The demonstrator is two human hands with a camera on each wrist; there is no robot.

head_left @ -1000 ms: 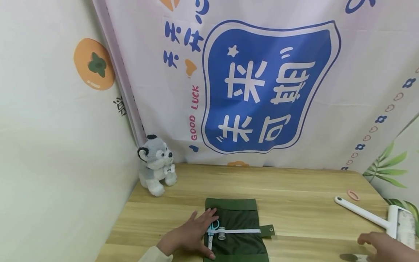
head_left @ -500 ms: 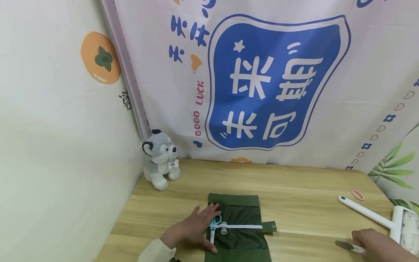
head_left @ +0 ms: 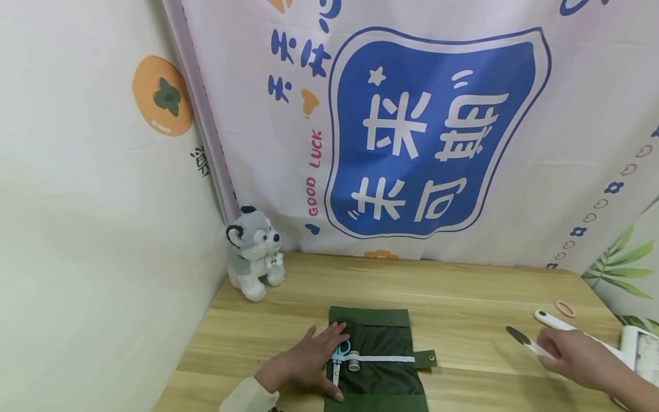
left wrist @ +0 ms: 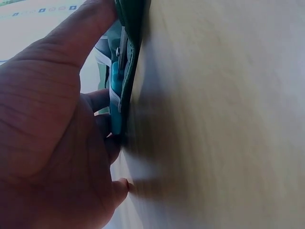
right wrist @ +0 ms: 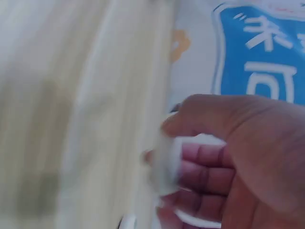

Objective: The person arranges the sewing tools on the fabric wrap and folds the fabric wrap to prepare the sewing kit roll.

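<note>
My left hand (head_left: pixel 308 360) rests on the left edge of an unfolded dark green fabric pouch (head_left: pixel 381 382), its fingers and thumb spread. Beside those fingers, light-blue-handled scissors (head_left: pixel 336 375) lie under a white elastic band (head_left: pixel 386 359). A small grey thread spool (head_left: pixel 354 361) sits under the same band, just right of the scissors. My right hand (head_left: pixel 579 353) pinches the white handle of a slim tool with a dark grey, rounded blade (head_left: pixel 517 335) pointing left toward the pouch. In the right wrist view the handle (right wrist: pixel 167 164) is blurred between thumb and fingers.
A white lint roller (head_left: pixel 553 320) lies behind the right hand, partly covered by it. Near its handle end is a pink oval ring (head_left: pixel 565 309). A plush dog (head_left: pixel 254 257) sits at the table's back left corner, by the wall. A snap tab (head_left: pixel 425 359) sticks out from the pouch's right side.
My right hand has picked the tool up from the table and carried it left and up, toward the pouch. The left hand stays on the pouch; the head view has shifted slightly.
</note>
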